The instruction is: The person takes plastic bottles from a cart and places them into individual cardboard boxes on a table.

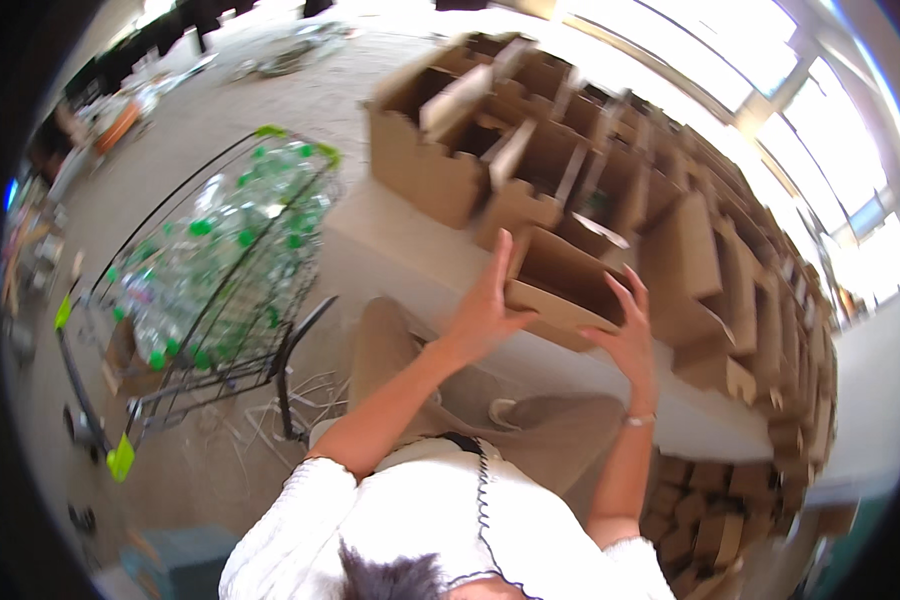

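Got my left hand (478, 318) and right hand (625, 338) clamped on opposite ends of an open cardboard box (555, 305), right by the near edge of a pale table (362, 215) crammed with more boxes (420, 165). Bright windows (830, 150) beyond, bottle-filled cart (120, 458) to my left.

No legible words, numbers or signs — any print on the bottles (195, 262) apparently too blurry

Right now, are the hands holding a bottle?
No, the left hand and right hand hold a cardboard box between them, and the green-capped bottles are in the cart.
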### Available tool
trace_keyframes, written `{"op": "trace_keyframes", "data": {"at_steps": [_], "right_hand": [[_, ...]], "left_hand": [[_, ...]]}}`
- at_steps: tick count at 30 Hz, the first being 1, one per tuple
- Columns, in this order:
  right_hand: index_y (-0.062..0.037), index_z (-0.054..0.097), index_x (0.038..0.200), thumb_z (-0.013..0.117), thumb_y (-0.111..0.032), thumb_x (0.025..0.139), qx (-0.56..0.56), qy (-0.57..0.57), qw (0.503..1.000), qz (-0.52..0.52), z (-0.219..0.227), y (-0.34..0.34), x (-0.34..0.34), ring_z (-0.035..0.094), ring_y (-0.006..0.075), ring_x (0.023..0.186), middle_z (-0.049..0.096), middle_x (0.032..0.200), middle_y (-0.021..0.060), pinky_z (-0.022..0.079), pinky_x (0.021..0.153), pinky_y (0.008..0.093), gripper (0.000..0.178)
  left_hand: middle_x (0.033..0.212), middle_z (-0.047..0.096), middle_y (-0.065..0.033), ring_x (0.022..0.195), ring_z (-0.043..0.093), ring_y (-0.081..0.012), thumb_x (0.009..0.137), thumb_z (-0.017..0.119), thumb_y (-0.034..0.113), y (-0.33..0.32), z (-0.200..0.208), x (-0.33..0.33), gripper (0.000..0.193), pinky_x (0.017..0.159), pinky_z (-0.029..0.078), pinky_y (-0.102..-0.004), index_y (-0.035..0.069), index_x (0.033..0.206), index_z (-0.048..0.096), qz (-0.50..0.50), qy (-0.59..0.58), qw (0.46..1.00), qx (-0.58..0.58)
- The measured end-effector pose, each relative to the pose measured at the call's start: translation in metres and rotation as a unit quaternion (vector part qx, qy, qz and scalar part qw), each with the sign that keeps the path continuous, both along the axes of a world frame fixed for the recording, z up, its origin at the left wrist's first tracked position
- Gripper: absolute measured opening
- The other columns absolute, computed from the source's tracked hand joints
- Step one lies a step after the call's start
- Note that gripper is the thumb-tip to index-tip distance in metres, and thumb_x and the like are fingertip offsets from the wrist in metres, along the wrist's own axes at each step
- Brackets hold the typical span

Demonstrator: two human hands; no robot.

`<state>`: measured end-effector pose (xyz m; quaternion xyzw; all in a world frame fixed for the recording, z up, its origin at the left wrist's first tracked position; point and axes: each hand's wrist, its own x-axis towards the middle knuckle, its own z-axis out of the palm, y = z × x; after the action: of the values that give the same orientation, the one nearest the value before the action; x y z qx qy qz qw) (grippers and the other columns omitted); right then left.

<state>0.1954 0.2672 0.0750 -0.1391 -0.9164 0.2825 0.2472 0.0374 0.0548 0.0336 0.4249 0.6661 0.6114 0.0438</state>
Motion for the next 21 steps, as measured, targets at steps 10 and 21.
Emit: {"op": "trace_keyframes", "data": {"at_steps": [10,21], "right_hand": [[-0.0133,0.060,0.143,0.093,-0.019,0.061,-0.058,0.013,0.998,0.008,0.003,-0.007,0.002,0.041,0.0321,0.146,0.038,0.162,0.0072,0.036,0.121,0.0473,0.088],[-0.0113,0.059,0.144,0.090,-0.024,0.063,-0.043,-0.004,0.999,-0.005,0.000,-0.004,0.004,0.037,0.0319,0.149,0.037,0.163,0.0066,0.033,0.122,0.0484,0.088]], "left_hand": [[0.165,0.031,-0.0209,0.148,0.040,-0.0339,0.088,0.077,0.010,-0.154,-0.073,-0.020,0.103,0.118,0.038,-0.0463,0.010,0.166,0.009,0.179,-0.160,0.965,-0.108],[0.151,0.047,-0.0222,0.127,0.058,-0.0260,0.092,0.073,0.023,-0.301,0.007,-0.149,0.083,0.100,0.055,-0.0387,0.002,0.160,0.030,0.480,-0.100,0.863,0.118]]}}
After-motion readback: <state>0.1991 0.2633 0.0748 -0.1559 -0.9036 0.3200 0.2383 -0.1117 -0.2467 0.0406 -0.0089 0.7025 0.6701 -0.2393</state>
